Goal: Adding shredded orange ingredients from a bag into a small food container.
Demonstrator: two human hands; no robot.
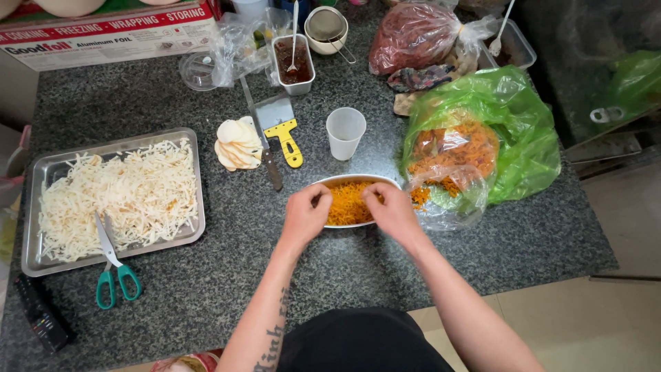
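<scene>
A white oval dish (344, 181) filled with orange shredded strips (348, 201) sits on the dark granite counter in front of me. My left hand (305, 215) rests on the dish's left side, fingers curled into the orange shreds. My right hand (392, 210) is on the right side, fingers pinching into the same shreds. Just right of the dish lies a green plastic bag (516, 138) holding a clear bag of more orange shreds (454, 148).
A steel tray (31, 255) of white shredded strips is at left, with green-handled scissors (113, 272) on its rim. Round white wafers (236, 143), a yellow-handled scraper (282, 131), a knife, a white cup (344, 132), a sauce container (293, 63) and bags lie behind.
</scene>
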